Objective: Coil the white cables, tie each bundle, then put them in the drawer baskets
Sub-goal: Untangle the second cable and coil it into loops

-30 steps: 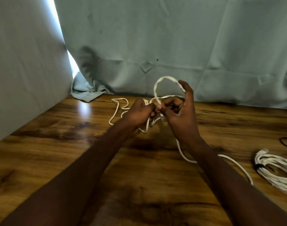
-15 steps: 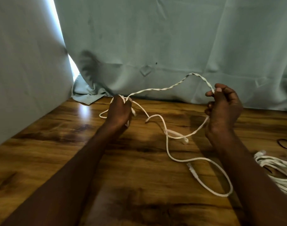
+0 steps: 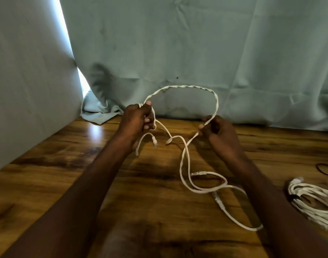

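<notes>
Both hands, left (image 3: pixel 139 118) and right (image 3: pixel 214 130), pinched the twisted cable (image 3: pixel 185 87), holding it above the surface (image 3: pixel 66 164). I feared its loose ends (image 3: pixel 218 199) would snag and knot the coil.

A wooden table (image 3: pixel 70 183) with dark, streaky grain fills the near and middle ground, and a bright patch of light shines on it at far left. Pale blue-green fabric (image 3: pixel 196 43) hangs behind the table's far edge, creased in places, and a fold of it spills onto the far left corner of the table. A second panel of the same fabric (image 3: pixel 25 81) runs along the left side. Daylight glows through the gap (image 3: pixel 66 40) between the two panels. A thin black loop (image 3: pixel 326 169) lies on the table at the right edge.
</notes>
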